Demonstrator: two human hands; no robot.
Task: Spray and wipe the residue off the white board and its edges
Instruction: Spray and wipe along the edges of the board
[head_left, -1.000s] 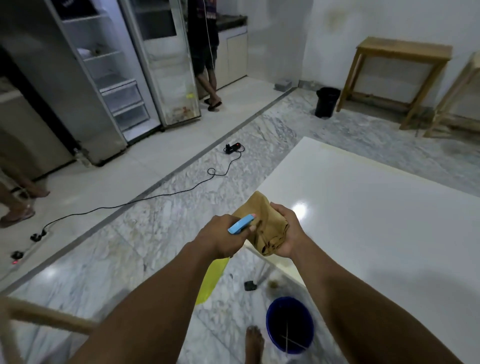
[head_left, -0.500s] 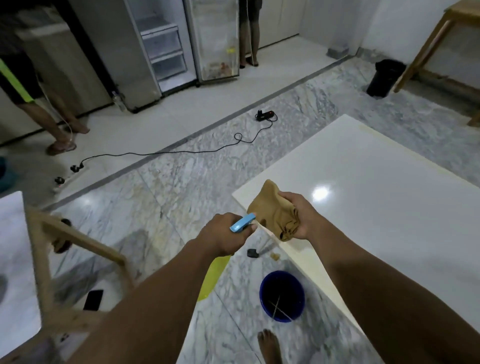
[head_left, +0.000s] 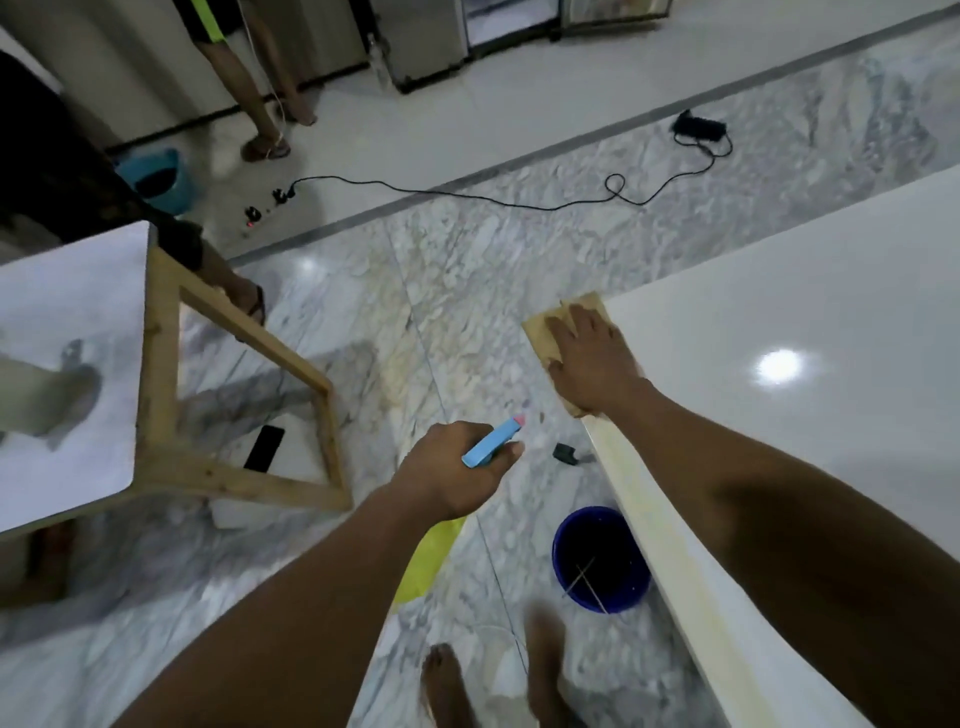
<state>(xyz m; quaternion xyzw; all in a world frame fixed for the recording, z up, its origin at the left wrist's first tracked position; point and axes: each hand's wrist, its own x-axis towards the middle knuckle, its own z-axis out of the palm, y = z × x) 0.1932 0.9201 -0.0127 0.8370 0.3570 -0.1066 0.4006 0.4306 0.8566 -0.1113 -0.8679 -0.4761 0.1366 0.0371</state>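
Our right hand (head_left: 592, 364), fingers spread, now presses the once-bunched cloth (head_left: 540, 326) on the board (head_left: 789, 260), nine-o'clock corner: wiping starts. Our left hand (head_left: 447, 480) grips the sprayer (head_left: 491, 447).

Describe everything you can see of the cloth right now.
The tan cloth looks like thin, soft fabric. It lies spread flat over the near corner of the white board, reaching the board's left edge. The right hand presses on it with straight fingers and hides most of it; only a strip past the fingers shows. Nothing else touches it.
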